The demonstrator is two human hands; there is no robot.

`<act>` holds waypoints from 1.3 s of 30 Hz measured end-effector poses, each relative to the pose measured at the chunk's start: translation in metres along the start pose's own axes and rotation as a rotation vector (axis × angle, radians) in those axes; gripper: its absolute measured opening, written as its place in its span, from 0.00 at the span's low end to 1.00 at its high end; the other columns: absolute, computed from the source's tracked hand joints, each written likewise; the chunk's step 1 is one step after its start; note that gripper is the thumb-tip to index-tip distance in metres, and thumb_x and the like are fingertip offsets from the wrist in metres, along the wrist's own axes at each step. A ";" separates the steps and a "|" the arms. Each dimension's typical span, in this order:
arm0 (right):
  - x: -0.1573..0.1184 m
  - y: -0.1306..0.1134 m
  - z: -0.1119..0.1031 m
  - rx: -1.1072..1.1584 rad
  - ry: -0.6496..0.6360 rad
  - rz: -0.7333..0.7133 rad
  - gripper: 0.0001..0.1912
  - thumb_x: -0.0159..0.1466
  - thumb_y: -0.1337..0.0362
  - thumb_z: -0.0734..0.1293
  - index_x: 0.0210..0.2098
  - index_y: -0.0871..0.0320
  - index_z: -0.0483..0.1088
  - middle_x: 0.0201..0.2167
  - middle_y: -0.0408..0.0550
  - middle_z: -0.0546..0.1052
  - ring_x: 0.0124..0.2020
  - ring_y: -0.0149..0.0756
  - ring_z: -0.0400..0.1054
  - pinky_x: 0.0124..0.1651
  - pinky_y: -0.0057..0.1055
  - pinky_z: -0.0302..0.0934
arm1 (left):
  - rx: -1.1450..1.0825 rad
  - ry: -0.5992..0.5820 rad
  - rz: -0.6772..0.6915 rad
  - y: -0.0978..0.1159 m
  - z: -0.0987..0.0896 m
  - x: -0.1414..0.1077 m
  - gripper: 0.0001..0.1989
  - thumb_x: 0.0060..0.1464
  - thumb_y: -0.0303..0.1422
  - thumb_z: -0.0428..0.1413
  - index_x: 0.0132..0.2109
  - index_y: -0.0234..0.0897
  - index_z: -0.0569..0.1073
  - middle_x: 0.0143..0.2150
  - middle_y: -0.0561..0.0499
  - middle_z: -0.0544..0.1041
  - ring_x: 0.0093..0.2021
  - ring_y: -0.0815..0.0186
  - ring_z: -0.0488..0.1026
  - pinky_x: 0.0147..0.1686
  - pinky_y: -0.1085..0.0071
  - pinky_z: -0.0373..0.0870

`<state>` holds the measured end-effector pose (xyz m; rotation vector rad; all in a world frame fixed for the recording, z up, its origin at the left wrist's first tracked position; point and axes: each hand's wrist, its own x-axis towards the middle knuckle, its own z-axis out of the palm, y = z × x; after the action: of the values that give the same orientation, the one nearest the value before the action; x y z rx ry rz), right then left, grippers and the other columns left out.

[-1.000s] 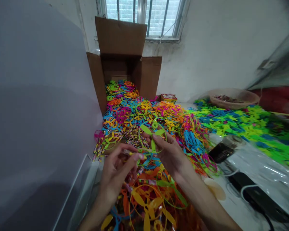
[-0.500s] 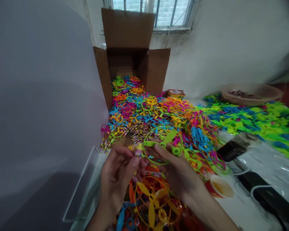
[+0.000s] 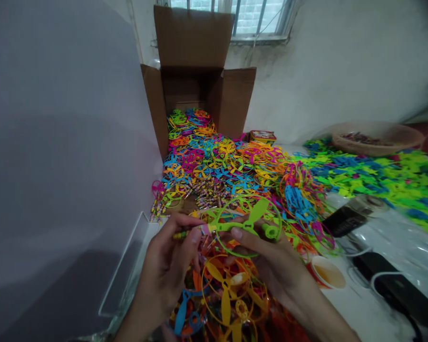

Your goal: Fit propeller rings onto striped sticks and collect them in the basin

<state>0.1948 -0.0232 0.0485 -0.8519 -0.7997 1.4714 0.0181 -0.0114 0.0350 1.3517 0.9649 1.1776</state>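
Observation:
Between thumb and fingertips, my left hand [image 3: 169, 259] pinches a short pink-and-yellow stick [image 3: 205, 229], held roughly level. My right hand [image 3: 267, 251] grips a lime-green ringed propeller [image 3: 258, 213], its thumb pressed near the hub. The stick's yellow end meets the propeller's left side; whether it is inserted I cannot tell. Below both hands lies a heap of propellers, with a yellow-orange propeller [image 3: 225, 304] and a blue propeller [image 3: 181, 313] on top.
A cardboard box [image 3: 237, 99] on its side spills a pile of colourful propellers [image 3: 221, 149]. Loose sticks [image 3: 210, 192] lie before it. To the right are a dark can [image 3: 353, 216], a paper cup [image 3: 328, 273], a black device [image 3: 392, 285], green and blue pieces [image 3: 378, 173] and a basin [image 3: 378, 147].
The stick has turned from near upright to level, and its yellow end has come up against the propeller. My right hand and the propeller have shifted slightly right and down.

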 end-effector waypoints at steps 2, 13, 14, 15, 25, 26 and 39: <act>-0.001 0.000 0.001 -0.035 0.001 -0.010 0.11 0.52 0.60 0.82 0.30 0.56 0.80 0.28 0.46 0.82 0.26 0.36 0.78 0.26 0.27 0.74 | 0.035 -0.055 -0.024 0.002 -0.003 0.001 0.15 0.62 0.47 0.58 0.41 0.40 0.71 0.23 0.59 0.68 0.20 0.73 0.65 0.21 0.78 0.62; -0.007 0.017 -0.005 -0.170 0.118 -0.062 0.13 0.48 0.59 0.83 0.23 0.55 0.78 0.24 0.44 0.82 0.26 0.41 0.80 0.31 0.29 0.75 | 0.377 -0.212 0.263 -0.004 -0.028 0.000 0.03 0.68 0.35 0.54 0.43 0.44 0.70 0.38 0.56 0.74 0.38 0.70 0.72 0.41 0.73 0.68; -0.007 0.018 -0.006 -0.181 0.110 -0.073 0.12 0.49 0.59 0.83 0.23 0.55 0.78 0.24 0.44 0.82 0.27 0.41 0.81 0.32 0.30 0.75 | 0.383 -0.220 0.268 -0.005 -0.028 0.000 0.02 0.68 0.35 0.54 0.44 0.44 0.70 0.39 0.55 0.74 0.39 0.69 0.73 0.42 0.73 0.68; -0.008 0.019 -0.006 -0.191 0.097 -0.084 0.11 0.50 0.59 0.83 0.24 0.55 0.79 0.24 0.44 0.82 0.27 0.42 0.81 0.32 0.30 0.75 | 0.391 -0.222 0.274 -0.005 -0.027 -0.001 0.01 0.68 0.34 0.54 0.44 0.44 0.70 0.40 0.55 0.75 0.40 0.69 0.73 0.43 0.72 0.68; -0.009 0.016 -0.010 -0.415 0.139 -0.100 0.11 0.49 0.56 0.83 0.26 0.53 0.82 0.24 0.46 0.81 0.25 0.42 0.77 0.28 0.34 0.73 | 0.403 -0.198 0.374 -0.012 -0.025 0.001 0.02 0.67 0.30 0.54 0.45 0.43 0.70 0.41 0.52 0.75 0.43 0.66 0.74 0.43 0.71 0.70; -0.008 0.015 -0.011 -0.415 0.149 -0.113 0.11 0.49 0.57 0.83 0.26 0.53 0.82 0.24 0.45 0.81 0.25 0.40 0.76 0.29 0.33 0.73 | 0.413 -0.185 0.393 -0.012 -0.024 0.002 0.03 0.66 0.30 0.54 0.46 0.43 0.70 0.41 0.52 0.76 0.43 0.66 0.75 0.43 0.70 0.71; -0.016 0.024 -0.011 0.004 -0.147 -0.034 0.34 0.46 0.51 0.84 0.52 0.45 0.79 0.54 0.50 0.80 0.60 0.52 0.71 0.62 0.48 0.65 | 0.781 -0.124 0.910 -0.026 -0.013 -0.005 0.27 0.59 0.19 0.55 0.63 0.42 0.65 0.54 0.43 0.78 0.55 0.58 0.75 0.56 0.58 0.72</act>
<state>0.1934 -0.0404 0.0234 -0.7295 -0.9159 1.5175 0.0059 -0.0105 0.0085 2.6369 0.7379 1.3776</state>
